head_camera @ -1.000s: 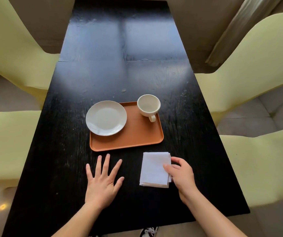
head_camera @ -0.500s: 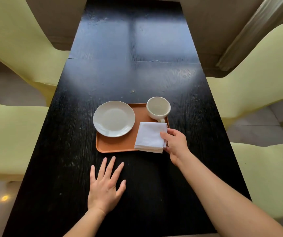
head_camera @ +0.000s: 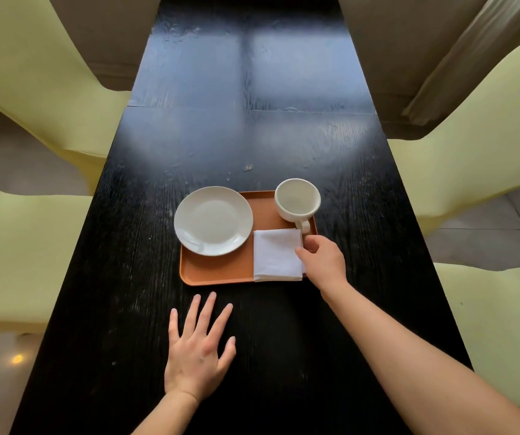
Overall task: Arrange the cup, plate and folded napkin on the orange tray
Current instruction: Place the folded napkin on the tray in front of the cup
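Note:
An orange tray [head_camera: 221, 271] lies on the black table. A white plate [head_camera: 213, 220] rests on its left part, its rim hanging over the tray's far left corner. A white cup [head_camera: 297, 199] stands upright at the far right corner, handle pointing towards me. A folded white napkin [head_camera: 277, 255] lies flat on the tray's near right part, below the cup. My right hand [head_camera: 323, 260] pinches the napkin's right edge between thumb and fingers. My left hand [head_camera: 198, 350] lies flat on the table in front of the tray, fingers spread, holding nothing.
The long black table [head_camera: 252, 136] stretches away from me. Pale yellow chairs stand on both sides, two on the left [head_camera: 26, 73] and two on the right [head_camera: 478, 136]. A curtain [head_camera: 472, 51] hangs at the far right.
My right hand carried the napkin from the table in front of the tray onto the tray's near right part and set it down flat. My left hand stayed flat on the table.

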A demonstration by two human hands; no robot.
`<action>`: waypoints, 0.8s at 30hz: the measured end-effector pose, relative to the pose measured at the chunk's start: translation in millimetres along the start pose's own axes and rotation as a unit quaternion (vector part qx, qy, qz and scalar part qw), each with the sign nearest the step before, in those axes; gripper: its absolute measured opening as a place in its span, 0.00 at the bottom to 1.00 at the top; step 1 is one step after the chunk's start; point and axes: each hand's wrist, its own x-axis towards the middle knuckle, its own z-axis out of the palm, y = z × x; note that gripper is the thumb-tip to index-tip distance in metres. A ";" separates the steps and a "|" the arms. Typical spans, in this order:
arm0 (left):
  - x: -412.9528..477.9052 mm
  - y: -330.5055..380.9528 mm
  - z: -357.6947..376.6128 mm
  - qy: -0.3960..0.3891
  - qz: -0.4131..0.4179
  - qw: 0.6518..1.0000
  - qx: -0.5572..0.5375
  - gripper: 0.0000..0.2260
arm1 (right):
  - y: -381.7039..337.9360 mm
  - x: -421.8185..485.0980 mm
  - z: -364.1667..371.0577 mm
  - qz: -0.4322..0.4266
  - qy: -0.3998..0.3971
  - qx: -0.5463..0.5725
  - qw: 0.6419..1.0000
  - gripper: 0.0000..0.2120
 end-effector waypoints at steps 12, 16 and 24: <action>25.8 7.8 -50.4 -0.034 -0.076 0.994 -0.074 0.21 | 0.3 -3.9 -19.2 0.036 0.001 0.039 0.999 0.16; 45.0 2.2 -85.3 0.040 -0.133 0.976 -0.166 0.15 | -4.6 -5.2 -28.9 0.027 -0.014 0.038 0.999 0.14; 88.8 -33.4 -111.6 0.044 -0.239 0.938 -0.246 0.14 | -8.3 0.6 -30.1 0.061 0.024 -0.001 0.998 0.15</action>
